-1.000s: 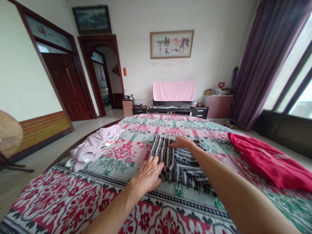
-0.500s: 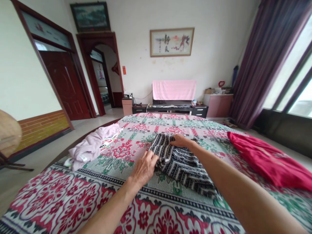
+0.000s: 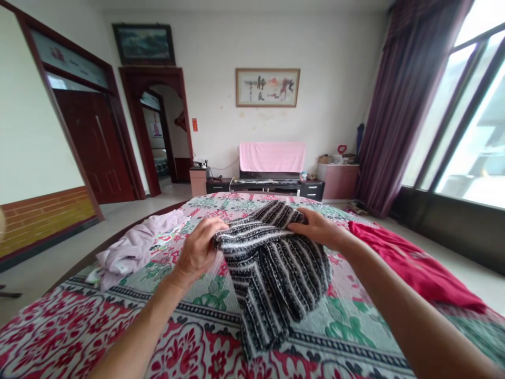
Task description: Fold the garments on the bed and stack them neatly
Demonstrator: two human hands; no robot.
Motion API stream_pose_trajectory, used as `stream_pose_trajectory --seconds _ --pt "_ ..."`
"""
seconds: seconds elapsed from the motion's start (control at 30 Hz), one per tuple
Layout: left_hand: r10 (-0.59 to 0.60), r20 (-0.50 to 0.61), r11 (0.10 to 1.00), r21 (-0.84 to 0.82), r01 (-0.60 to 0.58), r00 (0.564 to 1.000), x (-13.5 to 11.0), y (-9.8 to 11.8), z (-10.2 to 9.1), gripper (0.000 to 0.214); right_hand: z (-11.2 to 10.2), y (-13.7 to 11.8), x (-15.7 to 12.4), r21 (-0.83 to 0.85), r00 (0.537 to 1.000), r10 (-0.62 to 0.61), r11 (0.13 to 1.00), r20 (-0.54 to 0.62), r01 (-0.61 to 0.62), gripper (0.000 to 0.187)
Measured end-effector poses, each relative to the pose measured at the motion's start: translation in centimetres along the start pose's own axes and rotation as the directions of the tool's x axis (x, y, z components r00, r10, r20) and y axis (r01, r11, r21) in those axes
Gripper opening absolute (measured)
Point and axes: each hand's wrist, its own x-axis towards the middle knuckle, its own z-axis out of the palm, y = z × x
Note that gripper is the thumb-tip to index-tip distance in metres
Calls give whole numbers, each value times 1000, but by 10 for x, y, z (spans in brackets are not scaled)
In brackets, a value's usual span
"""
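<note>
Both hands held the striped garment at the centre of the frame, raised above the bedspread. The left hand, just left of centre, had its fingers curled shut over the garment's left upper edge, bunching the black-and-white knit in the fist. The right hand, a little right of centre and slightly higher, pinched the upper edge with the thumb below and the fingers closed over the top. Between the two grips the top edge sagged a little. The rest of the cloth hung down and forward in loose folds, and its lower end touched the bedspread toward the bottom centre of the frame.

A lilac garment lay crumpled at middle left, well apart from the hands. A red cloth stretched along the bed at middle right, near the right forearm but not touching it. Farther back, at upper centre, a pink towel was draped over something on a low dark cabinet.

As I judged it, the step in hand was a lift: the garment was up by one edge and not yet spread or squared. The next move would call for both grips firm on that edge and drawn apart enough to take out the sag, since the knit looked limp, heavy and apt to twist.
</note>
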Motion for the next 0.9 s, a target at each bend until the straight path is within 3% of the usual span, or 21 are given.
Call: stream_pose_trajectory --seconds 0.1,0.2,0.33,0.4,0.47,0.5,0.6,0.63,0.67,0.7,0.8,0.9 --pt "-77 -46 996 -53 75 996 19 5 -11 29 -15 -19 -21 289 991 60 953 122 -94 38" --pt "-114 -71 992 -56 110 991 27 -7 1 30 -9 -13 -17 272 984 140 948 105 -164 35" --pt "-108 -16 989 98 109 994 7 -42 48 32 32 44 8 -7 989 42 999 -143 -43 29" --pt "-190 126 966 201 162 974 -13 -60 70 36 53 79 15 -91 985 67 992 -161 -83 35" --pt "-343 214 920 274 281 915 -31 -72 83 47 67 108 16 -82 972 198 974 -123 -209 49" --pt "-438 237 880 308 361 867 -38 -75 87 49 71 118 16 -63 964 245 965 -106 -253 52" --pt "-692 286 717 381 584 662 -50 -75 91 42 69 131 15 1 945 323 946 -54 -323 54" --pt "-732 297 679 388 623 613 -52 -73 91 39 66 132 15 13 940 340 941 -25 -339 53" --pt "-743 304 668 382 638 596 -53 -71 92 39 62 131 15 16 934 357 934 14 -358 52" --pt "-725 310 688 368 625 615 -54 -69 92 39 57 130 14 16 926 372 927 61 -374 49" --pt "-581 360 809 350 472 730 -61 -63 96 39 42 128 11 35 899 378 918 222 -395 37" --pt "-483 455 867 368 336 749 -67 -60 96 38 30 137 5 25 870 392 908 301 -418 32"
